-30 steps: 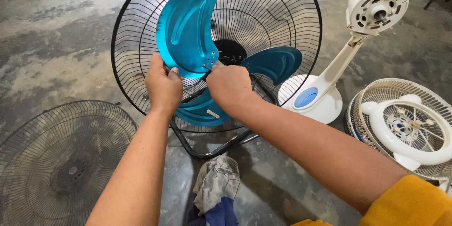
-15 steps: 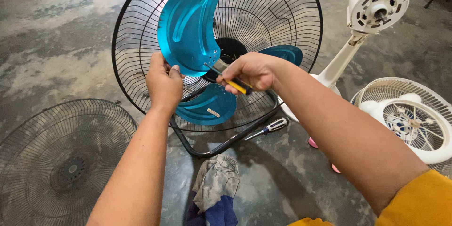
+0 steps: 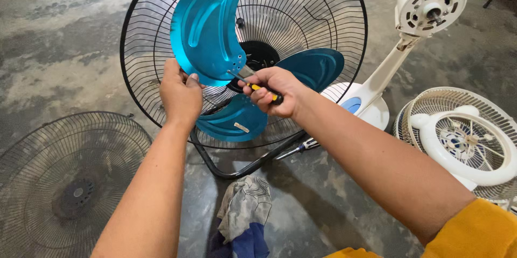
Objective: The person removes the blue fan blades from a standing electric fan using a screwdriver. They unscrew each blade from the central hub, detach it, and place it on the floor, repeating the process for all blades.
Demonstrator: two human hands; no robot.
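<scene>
Three teal blades (image 3: 212,29) on one fan, metal, curved, glossy; small holes near the root of the top blade. Blades sit in front of a round black wire guard (image 3: 323,16), which stands upright on a black tube stand (image 3: 215,166). Left hand (image 3: 180,94) closed on the lower edge of the top blade, fingers curled over it. Right hand (image 3: 272,94) clamped round a screwdriver (image 3: 256,87) with a yellow-and-black handle; its tip points at the blade root, contact probably made but hard to tell. Left of the guard: a loose dark grille (image 3: 64,182) flat on the floor. Right of it: a white fan body (image 3: 409,26) and a white grille (image 3: 463,139). Below the stand: a crumpled rag (image 3: 245,215).
</scene>
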